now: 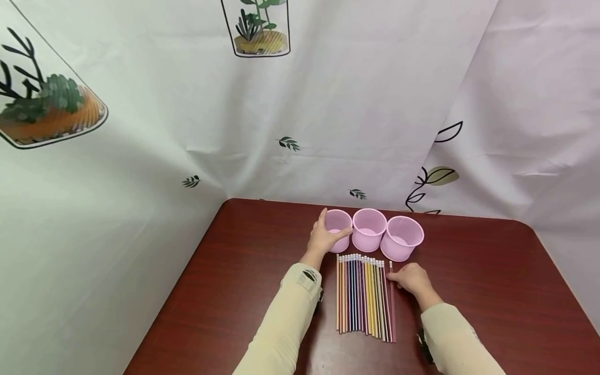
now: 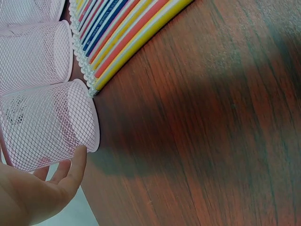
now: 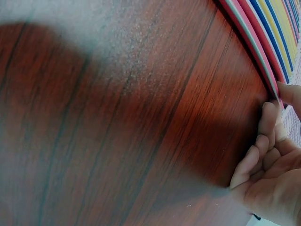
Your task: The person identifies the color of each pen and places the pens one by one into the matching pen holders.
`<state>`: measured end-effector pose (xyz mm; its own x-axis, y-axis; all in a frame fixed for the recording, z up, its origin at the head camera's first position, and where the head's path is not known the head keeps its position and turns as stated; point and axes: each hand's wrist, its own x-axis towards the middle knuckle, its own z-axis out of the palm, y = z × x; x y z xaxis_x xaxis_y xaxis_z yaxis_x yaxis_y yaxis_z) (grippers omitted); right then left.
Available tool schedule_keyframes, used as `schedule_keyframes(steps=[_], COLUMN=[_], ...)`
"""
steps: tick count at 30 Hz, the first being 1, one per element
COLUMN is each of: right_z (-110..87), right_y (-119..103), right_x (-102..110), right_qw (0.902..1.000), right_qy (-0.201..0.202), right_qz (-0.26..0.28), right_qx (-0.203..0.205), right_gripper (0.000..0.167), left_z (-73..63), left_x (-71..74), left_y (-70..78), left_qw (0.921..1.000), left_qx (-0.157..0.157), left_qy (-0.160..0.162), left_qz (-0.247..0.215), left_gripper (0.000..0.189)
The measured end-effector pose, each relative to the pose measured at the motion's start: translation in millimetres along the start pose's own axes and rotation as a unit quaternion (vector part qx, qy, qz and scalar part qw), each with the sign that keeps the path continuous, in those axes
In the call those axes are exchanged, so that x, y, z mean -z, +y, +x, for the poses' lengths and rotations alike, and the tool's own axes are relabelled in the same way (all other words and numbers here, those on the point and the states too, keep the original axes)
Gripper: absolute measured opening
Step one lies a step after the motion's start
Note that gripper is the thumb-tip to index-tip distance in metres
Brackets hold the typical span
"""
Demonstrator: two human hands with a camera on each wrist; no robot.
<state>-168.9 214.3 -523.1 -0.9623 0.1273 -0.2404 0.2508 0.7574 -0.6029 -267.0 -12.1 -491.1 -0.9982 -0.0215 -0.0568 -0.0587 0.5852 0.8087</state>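
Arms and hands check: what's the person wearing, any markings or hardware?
Pale cream long sleeves, left and right. The left has a light patch with a dark marking near the cuff. Something dark shows beside each sleeve, details unclear. Left hand and right hand are bare, no gloves.

Left hand (image 1: 323, 237) wide, right hand (image 1: 412, 278) in a pinch

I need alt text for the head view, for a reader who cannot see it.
A person's right hand pinches the rightmost pencil in a row of pencils on a dark red table, while the left hand curves around the leftmost pink cup. Two more pink cups stand to its right, beyond the pencils.
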Motion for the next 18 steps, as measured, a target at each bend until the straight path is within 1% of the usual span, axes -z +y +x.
schedule_keyframes(steps=[4,11,15,18], right_z=[0.8,-1.2,-3.5,-4.9], right_y=[-1.9,-2.7,-3.1,-2.8], right_x=[2.0,2.2,3.5,5.6], right_qw=[0.9999,0.999,0.9992,0.9993], right_qy=[-0.007,-0.021,-0.019,-0.016], right_qz=[0.002,-0.002,-0.012,-0.017], right_qx=[-0.009,-0.039,-0.034,-0.029], right_gripper=[0.032,0.031,0.031,0.031], left_z=[-0.3,-1.4,-1.3,-1.6], left_x=[1.0,-1.8,-3.5,-4.2], left_y=[2.4,3.1,2.7,3.2], left_qw=[0.9999,0.9993,0.9992,0.9993], left_qx=[0.001,-0.006,0.001,0.004], left_qy=[0.007,0.018,0.024,0.022], left_qz=[-0.009,-0.033,-0.032,-0.031], left_gripper=[0.101,0.098,0.099,0.099])
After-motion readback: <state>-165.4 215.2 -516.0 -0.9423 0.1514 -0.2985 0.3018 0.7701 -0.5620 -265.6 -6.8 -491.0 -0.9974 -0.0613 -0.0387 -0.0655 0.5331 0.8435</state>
